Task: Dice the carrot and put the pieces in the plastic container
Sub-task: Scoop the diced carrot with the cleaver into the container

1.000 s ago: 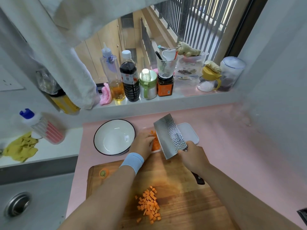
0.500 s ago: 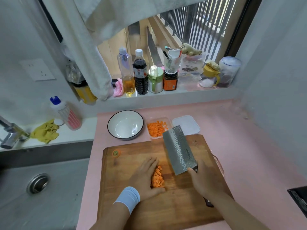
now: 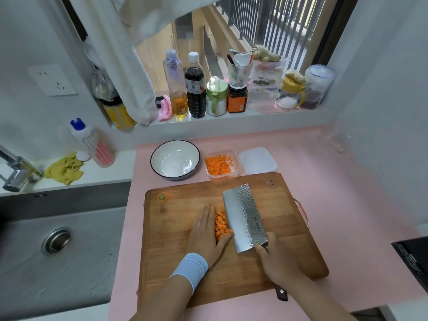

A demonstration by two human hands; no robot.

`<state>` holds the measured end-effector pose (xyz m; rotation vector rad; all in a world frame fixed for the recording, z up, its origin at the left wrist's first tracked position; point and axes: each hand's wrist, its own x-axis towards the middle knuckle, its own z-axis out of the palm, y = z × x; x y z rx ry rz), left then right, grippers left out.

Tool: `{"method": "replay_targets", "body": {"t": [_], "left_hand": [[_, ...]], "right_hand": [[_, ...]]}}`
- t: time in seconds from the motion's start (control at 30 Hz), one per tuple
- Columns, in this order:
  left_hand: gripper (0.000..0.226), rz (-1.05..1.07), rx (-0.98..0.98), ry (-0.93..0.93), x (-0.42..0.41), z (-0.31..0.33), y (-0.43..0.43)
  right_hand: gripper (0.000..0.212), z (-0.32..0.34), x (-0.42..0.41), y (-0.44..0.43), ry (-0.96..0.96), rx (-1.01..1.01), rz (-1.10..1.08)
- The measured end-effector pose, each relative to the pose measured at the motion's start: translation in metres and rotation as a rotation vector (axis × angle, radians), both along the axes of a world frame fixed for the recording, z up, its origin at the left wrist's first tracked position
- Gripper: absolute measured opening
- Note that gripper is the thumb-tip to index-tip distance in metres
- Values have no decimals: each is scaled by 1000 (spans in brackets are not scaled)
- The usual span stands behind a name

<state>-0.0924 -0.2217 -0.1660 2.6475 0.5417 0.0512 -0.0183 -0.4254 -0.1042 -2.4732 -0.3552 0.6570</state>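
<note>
A small pile of orange carrot dice (image 3: pixel 221 224) lies on the wooden cutting board (image 3: pixel 289 230). My left hand (image 3: pixel 206 232) lies flat on the board with straight fingers, its edge against the left side of the pile. My right hand (image 3: pixel 276 260) grips the handle of a hammered cleaver (image 3: pixel 244 216), whose blade lies tilted against the pile's right side. Behind the board stands the clear plastic container (image 3: pixel 222 166), partly filled with carrot dice. A carrot end (image 3: pixel 162 197) sits at the board's far left corner.
A white bowl (image 3: pixel 175 161) stands left of the container and the container's lid (image 3: pixel 257 160) right of it. Bottles and jars (image 3: pixel 195 89) line the window sill. A steel sink (image 3: pixel 55 239) lies to the left; the pink counter (image 3: pixel 347 205) extends right.
A second ago both hands were over the container with the cleaver. They came back to the board and now close in on the remaining dice from both sides.
</note>
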Motion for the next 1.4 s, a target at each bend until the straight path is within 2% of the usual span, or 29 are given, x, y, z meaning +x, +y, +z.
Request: {"method": "replay_targets", "body": {"t": [0.33, 0.5, 0.63, 0.83, 1.0, 1.1, 1.2, 1.4], "left_hand": [[96, 29, 9, -35, 13, -1, -9], [91, 59, -107, -130, 11, 3, -8], [85, 24, -193, -218, 22, 9, 2], [82, -74, -123, -246, 75, 46, 21], [81, -144, -90, -252, 143, 77, 44], [68, -194, -86, -258, 184, 86, 60], [58, -205, -118, -259, 216, 86, 72], [43, -152, -161, -240, 232, 62, 89]], "right_hand": [[24, -1, -14, 32, -89, -122, 196], [22, -3, -19, 43, 3, -67, 257], [14, 6, -12, 49, 139, 147, 202], [11, 34, 30, 64, 131, 275, 105], [9, 56, 84, 85, 67, 304, 30], [10, 64, 115, 100, 50, 341, -3], [19, 62, 140, 114, 46, 296, -78], [15, 51, 163, 127, 34, 207, -108]]}}
